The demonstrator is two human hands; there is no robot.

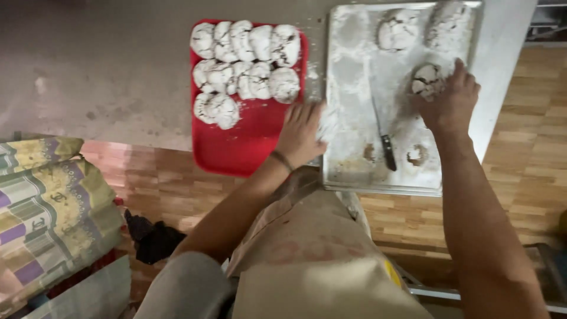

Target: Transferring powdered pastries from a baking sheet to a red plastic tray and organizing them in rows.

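A red tray point(248, 147) holds several powdered crinkle cookies point(245, 56) in rows at its far end. Beside it on the right lies a floured metal baking sheet point(354, 88) with two more cookies point(397, 28) at the far edge. My right hand point(452, 100) rests on the sheet, fingers curled around one cracked cookie point(426, 80). My left hand point(301, 133) hovers over the gap between tray and sheet, blurred, fingers loosely bent, holding nothing that I can see. A dark-handled knife point(384, 136) lies on the sheet between my hands.
Both trays sit on a grey counter point(106, 71) with a wooden floor point(531, 136) below and to the right. Patterned cloth bundles point(50, 207) and a dark rag point(150, 236) lie at the lower left. Crumb rings mark the sheet's near end.
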